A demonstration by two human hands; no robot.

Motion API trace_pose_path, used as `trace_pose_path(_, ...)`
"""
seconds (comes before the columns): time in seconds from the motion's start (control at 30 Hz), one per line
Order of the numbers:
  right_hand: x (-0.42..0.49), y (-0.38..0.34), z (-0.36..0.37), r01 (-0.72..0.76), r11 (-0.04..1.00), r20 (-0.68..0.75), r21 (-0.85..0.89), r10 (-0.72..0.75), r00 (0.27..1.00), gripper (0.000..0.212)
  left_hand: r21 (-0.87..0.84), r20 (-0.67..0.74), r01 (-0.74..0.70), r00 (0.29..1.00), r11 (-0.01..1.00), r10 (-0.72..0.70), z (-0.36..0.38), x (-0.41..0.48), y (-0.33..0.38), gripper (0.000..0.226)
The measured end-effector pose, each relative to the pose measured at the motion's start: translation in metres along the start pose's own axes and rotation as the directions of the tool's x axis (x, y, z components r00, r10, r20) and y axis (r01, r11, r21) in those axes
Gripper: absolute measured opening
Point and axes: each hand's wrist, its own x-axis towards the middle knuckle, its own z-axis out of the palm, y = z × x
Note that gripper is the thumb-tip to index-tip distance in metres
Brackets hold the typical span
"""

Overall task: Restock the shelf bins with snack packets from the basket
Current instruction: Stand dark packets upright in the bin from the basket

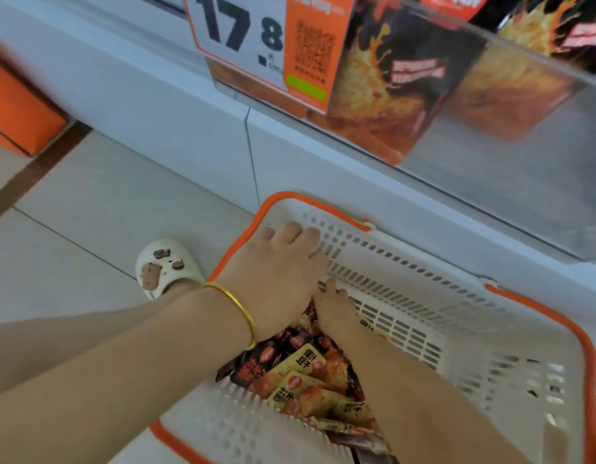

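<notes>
A white basket (490, 349) with an orange rim stands on the floor against the shelf base. Black, orange and yellow snack packets (300, 373) lie piled in its near left part. My left hand (276, 272), with a gold bangle on the wrist, reaches into the basket. Its fingers curl down over the far end of the pile, near the basket's slotted wall. My right hand (333, 308) lies right beside it in the same pile with the thumb raised. Its fingers are hidden under my left palm. A clear shelf bin (524, 95) above holds similar flame-printed packets.
A price card reading 17.8 (239, 35) with an orange QR label hangs on the bin's front. My foot in a white clog (166, 266) stands left of the basket on pale floor tiles. An orange box (18, 112) sits at the far left.
</notes>
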Motion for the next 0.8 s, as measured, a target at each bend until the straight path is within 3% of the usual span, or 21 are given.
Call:
trace_pose_path(0.2,0.003,0.007,0.005,-0.034,0.998,-0.014,-0.057,0.034,0.999,0.063,-0.040,-0.065,-0.031,0.997,0.999,0.029,-0.002,-0.003,-0.003,0.025)
trace_pose_path(0.3,0.004,0.017,0.009,0.044,0.998,0.014,0.044,-0.045,0.999,0.055,-0.009,-0.015,-0.019,1.000,1.000,0.019,0.001,0.000,0.000,0.030)
trace_pose_path(0.37,0.002,0.023,0.005,0.120,0.963,0.029,0.243,-0.131,0.991,0.040,-0.009,-0.025,-0.033,0.999,0.999,0.033,0.001,0.003,0.000,0.029)
trace_pose_path(0.4,-0.001,0.026,0.001,0.140,0.922,-0.001,0.360,-0.150,0.989,0.029,-0.005,-0.003,-0.038,0.999,0.999,0.038,0.002,0.004,0.000,0.029)
trace_pose_path(0.47,-0.014,0.032,-0.014,0.165,0.836,-0.122,0.524,-0.118,0.986,0.029,0.035,0.032,-0.046,0.998,0.998,0.045,0.003,0.006,0.001,0.030)
trace_pose_path(0.6,-0.060,0.049,-0.064,0.242,0.705,-0.285,0.666,-0.059,0.957,0.026,0.056,0.100,-0.049,0.994,0.997,0.044,-0.007,0.014,0.006,0.034)
trace_pose_path(0.73,-0.129,0.066,-0.117,0.377,0.535,-0.422,0.756,-0.042,0.906,0.015,-0.194,0.162,0.063,0.986,0.979,-0.032,-0.031,0.023,0.013,0.044)
trace_pose_path(0.8,-0.161,0.069,-0.135,0.440,0.360,-0.466,0.823,-0.016,0.885,0.017,-0.345,0.106,0.088,0.993,0.934,-0.055,-0.045,0.026,0.020,0.044)
